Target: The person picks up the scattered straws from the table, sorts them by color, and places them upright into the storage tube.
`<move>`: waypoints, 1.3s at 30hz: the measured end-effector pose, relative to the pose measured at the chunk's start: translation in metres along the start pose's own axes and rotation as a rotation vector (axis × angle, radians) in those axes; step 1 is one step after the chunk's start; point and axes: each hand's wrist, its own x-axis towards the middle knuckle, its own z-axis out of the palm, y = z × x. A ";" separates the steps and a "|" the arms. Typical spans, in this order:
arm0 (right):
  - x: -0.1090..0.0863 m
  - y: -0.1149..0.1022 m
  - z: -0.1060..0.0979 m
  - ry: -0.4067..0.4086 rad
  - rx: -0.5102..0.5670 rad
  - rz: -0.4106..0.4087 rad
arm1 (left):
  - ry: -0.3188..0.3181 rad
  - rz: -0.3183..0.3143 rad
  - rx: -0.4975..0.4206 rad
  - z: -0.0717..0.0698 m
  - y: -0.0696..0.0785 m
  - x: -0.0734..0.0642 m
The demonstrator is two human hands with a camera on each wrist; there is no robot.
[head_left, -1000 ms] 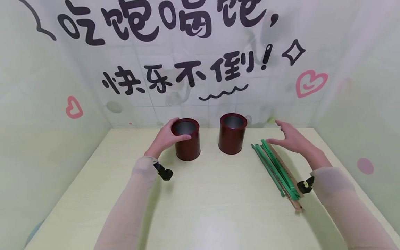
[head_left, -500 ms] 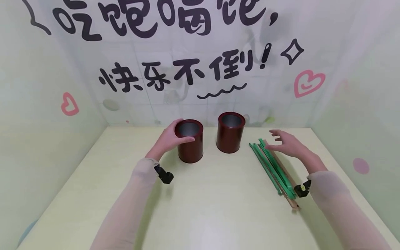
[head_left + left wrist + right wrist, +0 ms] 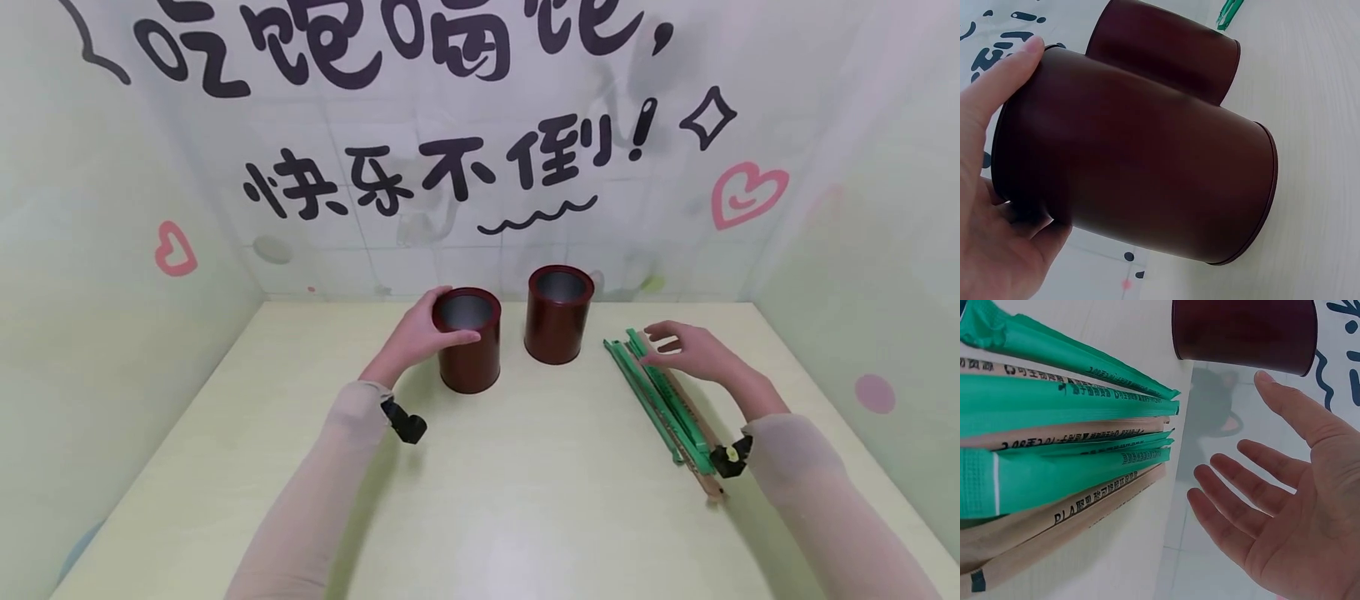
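My left hand (image 3: 423, 335) holds a dark red round canister (image 3: 470, 362) near its rim, thumb across the front and fingers behind. The left wrist view shows the same canister (image 3: 1141, 156) from the side. To its right stands a second dark red canister (image 3: 557, 329), with a gap between them; both mouths face up. Above a bundle of paper-wrapped straws (image 3: 663, 408), some green and some brown, hovers my right hand (image 3: 693, 350). In the right wrist view that hand (image 3: 1291, 494) has loosely bent fingers with nothing between them, apart from the wrapped straws (image 3: 1072, 406).
The pale tabletop (image 3: 495, 483) is bounded by a back sheet (image 3: 337, 267) with large black lettering and by pale side walls (image 3: 885, 275). Both canisters stand near the back; the straws lie slantwise at the right.
My left hand has moved right with its canister, closer to the second one. My right hand has come down towards the straws, its fingers bending more. The straws have not moved.
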 end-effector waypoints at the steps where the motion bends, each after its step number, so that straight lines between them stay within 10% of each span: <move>1: 0.000 0.000 0.001 -0.003 0.003 -0.004 | -0.001 0.000 0.000 0.000 0.001 0.000; 28: 0.002 0.005 0.020 -0.131 0.101 0.058 | -0.004 0.017 0.008 0.004 0.003 -0.002; 39: 0.000 0.010 0.030 -0.116 -0.034 0.106 | -0.006 0.018 0.013 0.005 0.004 -0.002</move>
